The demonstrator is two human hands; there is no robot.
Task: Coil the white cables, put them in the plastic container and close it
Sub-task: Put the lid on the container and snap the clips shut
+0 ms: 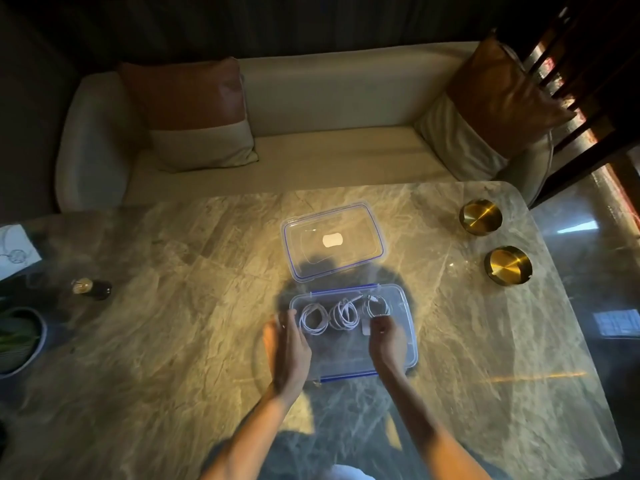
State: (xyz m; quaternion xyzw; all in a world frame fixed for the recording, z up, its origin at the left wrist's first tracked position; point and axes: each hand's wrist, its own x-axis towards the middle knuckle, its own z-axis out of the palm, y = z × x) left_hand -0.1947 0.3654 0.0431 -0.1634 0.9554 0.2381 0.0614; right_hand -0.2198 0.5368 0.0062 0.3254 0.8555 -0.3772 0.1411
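A clear plastic container with blue trim stands open in the middle of the marble table. Three coiled white cables lie inside in a row: the left coil, the middle coil and the right coil. The container's lid, clear with a blue seal, lies flat on the table just beyond it. My left hand hovers at the container's left edge with fingers spread, holding nothing. My right hand is over the container, its fingertips at the near side of the right coil; whether it pinches the cable I cannot tell.
Two gold round dishes sit at the table's right. A small dark bottle lies at the left, near a plant pot and a paper. A cream sofa with cushions stands beyond the table.
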